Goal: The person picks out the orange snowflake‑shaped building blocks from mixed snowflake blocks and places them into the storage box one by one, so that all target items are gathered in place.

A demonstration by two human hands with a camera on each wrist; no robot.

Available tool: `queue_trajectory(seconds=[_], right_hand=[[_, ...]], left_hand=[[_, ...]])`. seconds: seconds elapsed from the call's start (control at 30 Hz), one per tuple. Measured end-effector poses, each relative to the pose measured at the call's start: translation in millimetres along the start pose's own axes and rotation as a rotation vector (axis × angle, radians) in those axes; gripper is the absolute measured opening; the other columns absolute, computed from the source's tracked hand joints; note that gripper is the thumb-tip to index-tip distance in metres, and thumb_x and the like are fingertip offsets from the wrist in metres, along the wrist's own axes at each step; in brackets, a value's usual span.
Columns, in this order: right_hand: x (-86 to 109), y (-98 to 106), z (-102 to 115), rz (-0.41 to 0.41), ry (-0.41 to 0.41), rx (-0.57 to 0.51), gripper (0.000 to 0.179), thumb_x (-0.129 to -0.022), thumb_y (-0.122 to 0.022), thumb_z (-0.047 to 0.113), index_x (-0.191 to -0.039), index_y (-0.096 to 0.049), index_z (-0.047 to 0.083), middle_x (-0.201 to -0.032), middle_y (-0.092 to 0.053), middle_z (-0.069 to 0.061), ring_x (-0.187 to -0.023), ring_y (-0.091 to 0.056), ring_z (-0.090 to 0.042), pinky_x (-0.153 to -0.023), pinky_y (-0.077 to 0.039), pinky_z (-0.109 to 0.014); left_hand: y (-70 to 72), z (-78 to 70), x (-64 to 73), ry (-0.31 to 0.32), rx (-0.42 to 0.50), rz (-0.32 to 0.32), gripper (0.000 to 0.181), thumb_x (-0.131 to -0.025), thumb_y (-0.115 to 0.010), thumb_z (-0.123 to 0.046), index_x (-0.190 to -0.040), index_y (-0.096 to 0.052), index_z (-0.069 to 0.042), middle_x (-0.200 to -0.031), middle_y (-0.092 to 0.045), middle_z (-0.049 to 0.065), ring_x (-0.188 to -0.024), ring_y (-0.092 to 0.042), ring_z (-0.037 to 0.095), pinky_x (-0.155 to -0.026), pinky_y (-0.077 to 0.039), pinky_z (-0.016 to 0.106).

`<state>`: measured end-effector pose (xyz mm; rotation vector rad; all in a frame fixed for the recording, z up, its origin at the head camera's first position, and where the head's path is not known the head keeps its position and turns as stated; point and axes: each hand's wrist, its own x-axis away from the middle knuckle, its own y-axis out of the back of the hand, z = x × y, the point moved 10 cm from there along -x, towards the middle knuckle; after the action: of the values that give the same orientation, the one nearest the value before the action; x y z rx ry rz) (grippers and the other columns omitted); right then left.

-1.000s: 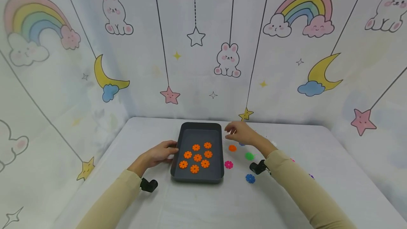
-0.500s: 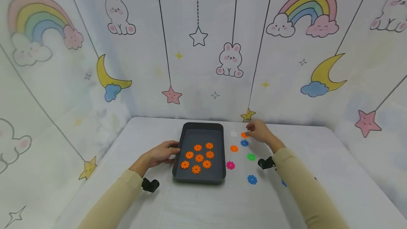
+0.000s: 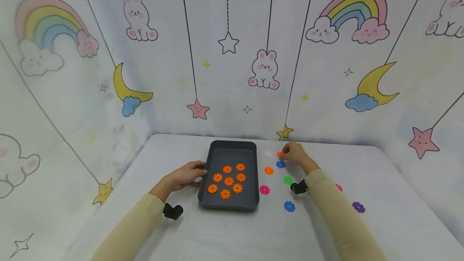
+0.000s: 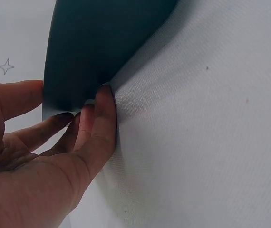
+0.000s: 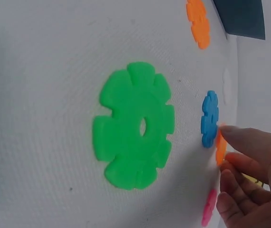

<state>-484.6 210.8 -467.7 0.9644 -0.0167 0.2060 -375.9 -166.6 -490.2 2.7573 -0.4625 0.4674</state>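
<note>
In the head view my left hand [image 3: 186,175] holds the left side of a dark grey baking tray [image 3: 253,204]. The left wrist view has its thumb at the rim and its fingers bent against the tray's outer side [image 4: 97,42]. Several orange flower-shaped plastic discs [image 3: 229,181] lie flat inside the tray. At the back right, my right hand [image 3: 298,155] pinches another orange disc [image 5: 221,147] by its edge, thumb and forefinger on it, at the table surface. A blue disc [image 5: 210,118] lies just beside it, and a green disc [image 5: 133,126] is nearer the wrist.
Right of the tray lie more loose discs: a white one [image 3: 268,154], an orange one [image 3: 269,170], a pink one [image 3: 264,189], a blue one [image 3: 289,206] and a purple one [image 3: 358,207]. The right sleeve partly covers another pink disc [image 3: 338,187]. A patterned cloth backdrop rises behind the table.
My right hand has moved right from beside the tray's far corner to an orange disc at the back and now pinches it. The left hand stays on the tray.
</note>
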Motion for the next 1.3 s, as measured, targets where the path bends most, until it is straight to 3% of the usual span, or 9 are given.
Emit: queue_trajectory(seconds=[0.27,0.57,0.87,1.07,1.3], right_hand=[[1.3,-1,-2,-0.014,-0.008,0.008,0.031,-0.091,-0.076,0.014,-0.11,-0.065,-0.007,-0.102,-0.063,-0.017,-0.092,-0.057,-0.03,-0.083,-0.055,-0.042],[10.4,9,9,-0.06,0.046,-0.014,0.02,-0.092,-0.067,0.004,-0.108,-0.064,-0.007,-0.102,-0.063,-0.019,-0.089,-0.058,-0.03,-0.081,-0.056,-0.041],[22.2,17,21,-0.088,0.123,-0.031,0.015,-0.096,-0.066,0.004,-0.107,-0.068,-0.006,-0.102,-0.067,-0.017,-0.09,-0.06,-0.029,-0.081,-0.058,-0.039],[32.2,22,44,-0.085,0.207,-0.055,0.015,-0.097,-0.067,0.006,-0.107,-0.069,-0.005,-0.102,-0.069,-0.016,-0.09,-0.064,-0.027,-0.083,-0.06,-0.041],[47.3,23,82,-0.028,0.277,-0.105,0.014,-0.097,-0.067,0.007,-0.106,-0.07,-0.003,-0.1,-0.071,-0.013,-0.09,-0.067,-0.03,-0.081,-0.061,-0.038]], left_hand=[[-2.5,2.0,-1.6,-0.011,0.005,0.006,0.053,-0.105,-0.056,-0.013,-0.153,-0.04,0.002,-0.155,-0.043,0.023,-0.134,-0.052,0.036,-0.1,-0.055,0.05],[-1.8,-1.6,-0.6,-0.019,-0.004,0.012,0.052,-0.106,-0.054,-0.013,-0.153,-0.039,0.002,-0.156,-0.042,0.024,-0.134,-0.052,0.036,-0.101,-0.055,0.051],[-2.0,-2.7,2.1,-0.015,-0.003,0.009,0.052,-0.106,-0.054,-0.012,-0.153,-0.038,0.003,-0.156,-0.04,0.025,-0.135,-0.051,0.036,-0.102,-0.054,0.052],[-2.8,-2.0,2.3,-0.021,-0.003,0.014,0.052,-0.106,-0.054,-0.012,-0.153,-0.038,0.003,-0.156,-0.042,0.025,-0.135,-0.051,0.037,-0.101,-0.054,0.052],[-2.9,-3.7,2.8,-0.022,-0.002,0.011,0.054,-0.106,-0.054,-0.012,-0.154,-0.036,0.004,-0.157,-0.04,0.025,-0.137,-0.049,0.038,-0.102,-0.054,0.052]])
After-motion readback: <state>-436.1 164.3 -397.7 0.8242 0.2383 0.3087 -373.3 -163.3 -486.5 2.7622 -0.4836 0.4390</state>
